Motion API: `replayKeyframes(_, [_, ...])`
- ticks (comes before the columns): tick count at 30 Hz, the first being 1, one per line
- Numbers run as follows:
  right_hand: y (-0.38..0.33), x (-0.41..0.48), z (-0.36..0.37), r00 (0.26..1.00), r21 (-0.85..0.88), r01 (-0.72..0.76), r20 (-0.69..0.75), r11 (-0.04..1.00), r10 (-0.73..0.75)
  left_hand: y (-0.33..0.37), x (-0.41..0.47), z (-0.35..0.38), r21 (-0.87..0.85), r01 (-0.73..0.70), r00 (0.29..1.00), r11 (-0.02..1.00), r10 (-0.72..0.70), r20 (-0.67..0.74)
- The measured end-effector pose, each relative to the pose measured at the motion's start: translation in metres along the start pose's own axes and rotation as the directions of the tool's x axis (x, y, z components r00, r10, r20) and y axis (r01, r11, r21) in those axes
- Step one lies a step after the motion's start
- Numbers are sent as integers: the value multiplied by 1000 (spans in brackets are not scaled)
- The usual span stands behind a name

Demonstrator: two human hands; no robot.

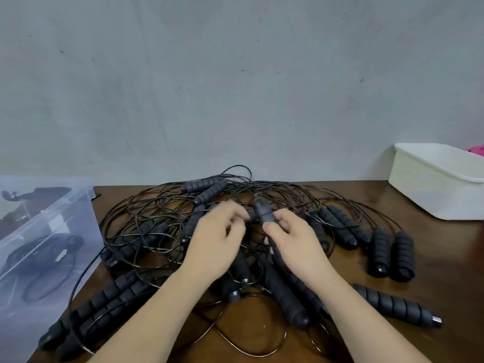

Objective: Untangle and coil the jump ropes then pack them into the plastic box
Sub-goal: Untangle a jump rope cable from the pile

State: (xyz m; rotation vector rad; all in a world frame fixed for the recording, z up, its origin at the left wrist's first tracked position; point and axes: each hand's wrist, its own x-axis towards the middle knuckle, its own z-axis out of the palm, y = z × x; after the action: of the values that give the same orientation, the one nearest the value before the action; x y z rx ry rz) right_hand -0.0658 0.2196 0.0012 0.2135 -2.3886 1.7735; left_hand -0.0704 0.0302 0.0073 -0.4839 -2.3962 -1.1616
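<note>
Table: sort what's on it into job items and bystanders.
For the job:
- tangled ropes with black handles
- handle held in the right hand
- left hand, working at the tangle
- clear box, left, a rope already inside

Lying about:
- white tub, far right
- pink thing behind it, mostly hidden

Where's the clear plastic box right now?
In the head view, the clear plastic box sits at the far left, off the table's left edge, beside the tangled jump ropes, with one rope already inside.
</note>
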Motion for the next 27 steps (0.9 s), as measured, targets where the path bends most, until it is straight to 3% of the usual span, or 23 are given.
replayKeyframes(2, [-2, -7, -1, 991, 9, 60, 117, 998, -61, -6, 6, -10, 48, -33, 996, 998, 36, -81])
replayKeyframes(5, [-9, -17, -2, 946, -17, 109, 309, 994, -98, -9, 7, -12, 92, -212, 977, 973, 209, 36])
replayKeyframes(7, [-10, -19, -4, 927, -12, 127, 358, 992, -115, -8, 4, -9, 21, -178, 981, 984, 176, 86])
replayKeyframes(10, [-12, -20, -10, 931, 99, 148, 323, 984, -172, -6, 5, -10, -98, 16, 997, 995, -9, 74])
replayKeyframes(14, [-18, -17, -16, 968, 256, 134, 172, 957, -181, -22, 12, -18, -43, 52, 998, 998, -53, -21])
replayKeyframes(17, [-22, -12, -23, 995, 425, 90, 7, 901, -103, -29, 16, -27, -93, 126, 992, 988, -127, 1])
replayKeyframes(21, [-20, -7, -25, 992, 504, 106, -113, 857, -56, -32, 18, -28, -162, 168, 985, 973, -161, 55])
replayKeyframes(24, [-20, -7, -19, 996, 535, 70, -80, 842, -32, -26, 15, -25, 22, 93, 994, 995, -94, 64])
replayKeyframes(27, [-17, -9, -10, 990, 564, -79, 142, 822, -3, -12, 7, -16, 204, -49, 994, 978, 28, 102])
